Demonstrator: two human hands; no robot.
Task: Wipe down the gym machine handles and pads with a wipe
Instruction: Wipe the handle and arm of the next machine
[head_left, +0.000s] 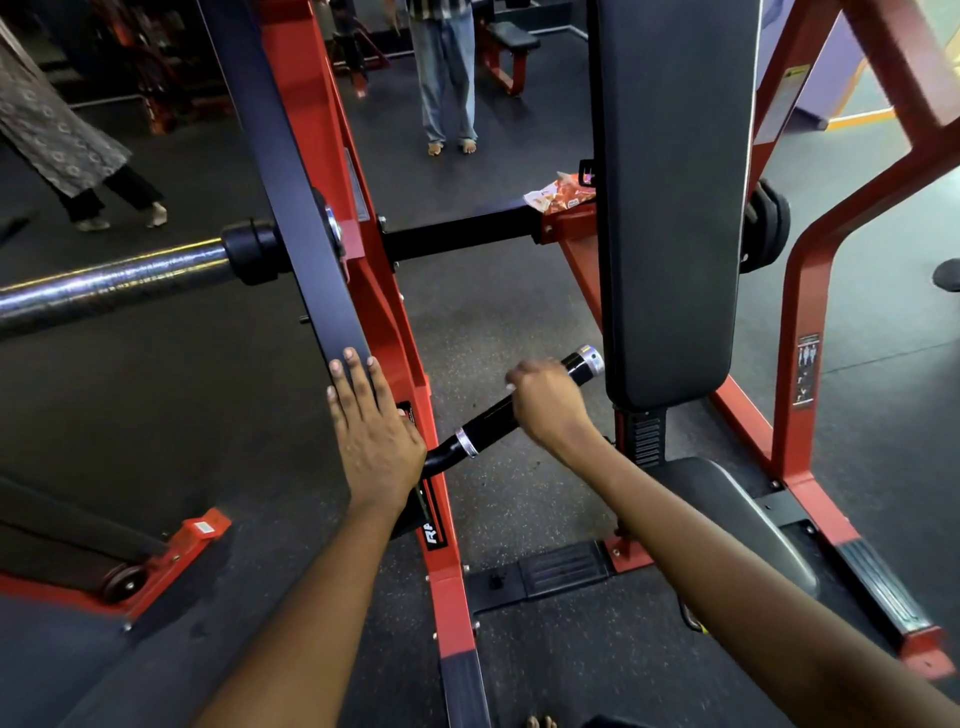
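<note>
A black handle (491, 418) with silver end caps juts from the red and black lever arm (291, 171) of a gym machine. My right hand (548, 402) grips this handle near its outer end; a small bit of white shows at the knuckles, and whether it is a wipe I cannot tell. My left hand (371, 428) lies flat with straight fingers on the lever arm's dark face. The long black back pad (675, 197) stands upright to the right, with the seat pad (737, 512) below it.
A chrome weight sleeve (114, 283) sticks out to the left. An orange and white packet (561, 193) lies on the crossbar behind the pad. Two people stand on the dark rubber floor (498, 322) beyond. Red frame tubes (810, 332) rise at the right.
</note>
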